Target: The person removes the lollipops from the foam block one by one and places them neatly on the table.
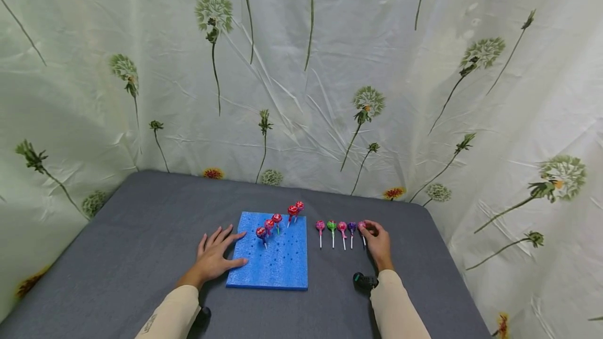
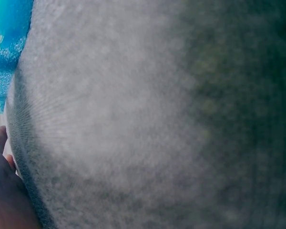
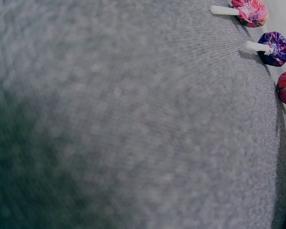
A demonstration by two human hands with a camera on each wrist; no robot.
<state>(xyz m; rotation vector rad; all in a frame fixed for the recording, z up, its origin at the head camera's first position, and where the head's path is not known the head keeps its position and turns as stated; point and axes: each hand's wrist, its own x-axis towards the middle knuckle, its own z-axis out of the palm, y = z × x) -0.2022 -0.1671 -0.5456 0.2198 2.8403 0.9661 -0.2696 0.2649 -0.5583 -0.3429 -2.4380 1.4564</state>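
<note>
My left hand [image 1: 213,258] lies with fingers spread at the left side of a blue foam board [image 1: 282,271], thumb and a fingertip on its edge. Several lollipops with red or dark wrappers, such as a purple-red lollipop [image 1: 261,233], stand stick-down in the board, which is dotted with small holes. To the right of it, my right hand [image 1: 379,245] pinches the head of a pink lollipop [image 1: 361,225] at the right end of a row; its stick points toward me. Part of this lollipop and the fingertips show at the right wrist view's edge.
Left of the held one, a purple lollipop [image 1: 351,227], a pink lollipop [image 1: 342,227], a green lollipop [image 1: 332,225] and another pink lollipop [image 1: 320,225] lie on the grey table [image 1: 141,234]. A white flower-print curtain [image 1: 301,93] hangs behind the table.
</note>
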